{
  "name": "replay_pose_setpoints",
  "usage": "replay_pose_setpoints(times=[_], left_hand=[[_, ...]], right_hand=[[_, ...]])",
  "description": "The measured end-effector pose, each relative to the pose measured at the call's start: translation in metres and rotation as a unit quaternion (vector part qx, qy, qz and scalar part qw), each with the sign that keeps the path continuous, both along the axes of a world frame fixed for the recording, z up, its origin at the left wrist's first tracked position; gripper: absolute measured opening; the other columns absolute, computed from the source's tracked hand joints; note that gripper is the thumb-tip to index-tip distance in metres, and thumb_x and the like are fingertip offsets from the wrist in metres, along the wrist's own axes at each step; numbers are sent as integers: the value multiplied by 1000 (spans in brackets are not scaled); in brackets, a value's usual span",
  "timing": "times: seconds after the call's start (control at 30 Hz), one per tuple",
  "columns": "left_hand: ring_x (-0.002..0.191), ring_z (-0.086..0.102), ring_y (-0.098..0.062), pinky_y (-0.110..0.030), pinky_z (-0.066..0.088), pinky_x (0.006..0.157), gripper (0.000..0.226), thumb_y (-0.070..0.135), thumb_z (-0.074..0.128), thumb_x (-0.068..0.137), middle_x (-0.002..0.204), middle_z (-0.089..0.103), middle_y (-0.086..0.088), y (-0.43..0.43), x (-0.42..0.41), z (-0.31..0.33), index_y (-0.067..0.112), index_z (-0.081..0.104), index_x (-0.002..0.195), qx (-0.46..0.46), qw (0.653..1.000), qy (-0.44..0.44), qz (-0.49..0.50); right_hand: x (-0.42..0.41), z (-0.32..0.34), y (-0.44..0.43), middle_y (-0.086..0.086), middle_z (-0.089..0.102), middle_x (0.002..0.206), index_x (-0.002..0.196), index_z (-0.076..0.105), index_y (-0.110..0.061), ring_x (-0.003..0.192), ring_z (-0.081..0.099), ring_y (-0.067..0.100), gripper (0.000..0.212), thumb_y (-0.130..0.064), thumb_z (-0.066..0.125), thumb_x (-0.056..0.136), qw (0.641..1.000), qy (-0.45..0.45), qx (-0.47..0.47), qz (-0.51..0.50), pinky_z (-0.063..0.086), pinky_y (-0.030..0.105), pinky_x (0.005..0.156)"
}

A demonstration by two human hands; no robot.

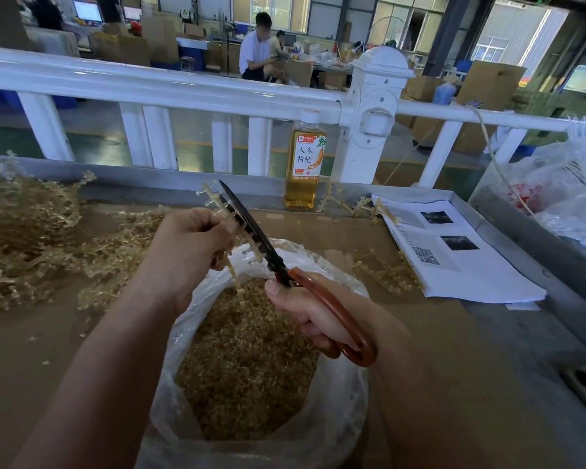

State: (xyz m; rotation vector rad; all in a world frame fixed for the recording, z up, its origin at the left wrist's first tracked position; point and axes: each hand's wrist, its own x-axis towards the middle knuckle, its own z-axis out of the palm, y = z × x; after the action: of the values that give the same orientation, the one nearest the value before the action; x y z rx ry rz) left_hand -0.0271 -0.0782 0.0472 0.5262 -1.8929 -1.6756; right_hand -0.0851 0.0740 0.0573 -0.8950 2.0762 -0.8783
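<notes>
The left hand [190, 245] has its fingers curled round a pale, branched plastic strip [214, 198]. One end of the strip sticks up past the knuckles, and the other hangs down below the palm. The right hand [312, 313] grips the red-brown handles of a pair of scissors [271, 255], thumb laid along the top. The dark blades slant up and away from it, slightly parted at the tips, and cross the strip just beside the left hand's fingers.

Directly beneath both hands, between the forearms, a clear plastic bag [335, 418] stands open on the counter [437, 333], filled with small tan cut pieces [247, 360]. The strip's lower end dangles over them.

Outward of the left hand lies a heap of uncut strips [21, 225]. Beyond the scissor tips a bottle of amber drink [305, 164] stands by a white railing [170, 86]. Outward of the right hand is a stack of printed sheets [454, 252], with a few loose strips [386, 269] at its near edge.
</notes>
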Motion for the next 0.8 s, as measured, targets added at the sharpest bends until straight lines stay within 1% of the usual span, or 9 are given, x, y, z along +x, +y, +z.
replay_pose_setpoints(times=[0.07,0.13,0.33,0.53,0.57,0.6,0.63,0.7,0.8], left_hand=[[43,42,-4,-13,40,46,21,6,53,90,58,47,-2,-1,-1,-1,7,56,69,-6,1000,1,-1],[43,42,-3,-13,40,46,22,5,53,90,59,47,-2,-2,-1,-1,8,56,69,-7,1000,4,-5],[44,43,-1,-12,41,45,22,4,53,90,59,47,-2,-3,-1,-2,9,58,69,-11,1000,14,-6],[46,43,-3,-12,41,46,23,4,54,89,58,48,0,-7,0,-4,11,59,68,-20,1000,18,-8],[46,43,-3,-11,41,45,23,4,54,89,58,48,-1,-7,1,-3,11,59,68,-20,1000,20,-14],[46,43,-3,-11,40,45,23,4,54,89,59,48,-1,-8,1,-3,11,60,68,-17,999,23,-21],[47,43,-4,-12,40,45,24,3,54,89,59,47,-2,-8,1,-3,11,61,67,-14,999,26,-28],[49,42,-6,-13,39,45,28,2,53,89,56,48,0,-9,2,-3,11,63,65,-10,999,29,-45],[48,41,-7,-14,36,45,31,-1,48,91,51,50,5,-11,2,-3,9,59,63,-25,996,29,-74]], right_hand=[[0,0,1,2,40,61,128,42,-11,48,37,11,45,-43,35,97,1000,9,-6,1,34,23,49],[-1,0,2,1,41,61,133,40,-11,48,38,10,48,-43,35,97,1000,20,-4,1,33,21,49],[-4,-1,2,-7,41,60,132,42,-14,39,41,1,46,-43,35,97,999,40,-8,10,31,8,39],[-4,-3,0,-7,40,60,131,41,-13,32,43,-1,46,-43,35,97,999,42,-10,14,31,5,36],[-4,-3,1,-8,40,60,126,44,-15,32,43,-3,40,-42,35,97,999,38,-15,17,31,5,36],[-4,-2,2,-7,39,59,114,48,-19,31,43,-4,31,-42,35,97,999,32,-22,21,30,4,37],[-3,-2,2,-6,39,57,96,48,-22,30,41,-3,23,-42,36,97,999,24,-28,26,31,4,37],[-3,-2,3,-5,37,54,74,40,-26,29,38,-2,28,-42,36,97,999,25,-34,31,32,6,38],[-3,-4,2,-4,38,56,70,34,-31,30,38,-4,29,-44,34,97,998,50,-29,33,32,5,38]])
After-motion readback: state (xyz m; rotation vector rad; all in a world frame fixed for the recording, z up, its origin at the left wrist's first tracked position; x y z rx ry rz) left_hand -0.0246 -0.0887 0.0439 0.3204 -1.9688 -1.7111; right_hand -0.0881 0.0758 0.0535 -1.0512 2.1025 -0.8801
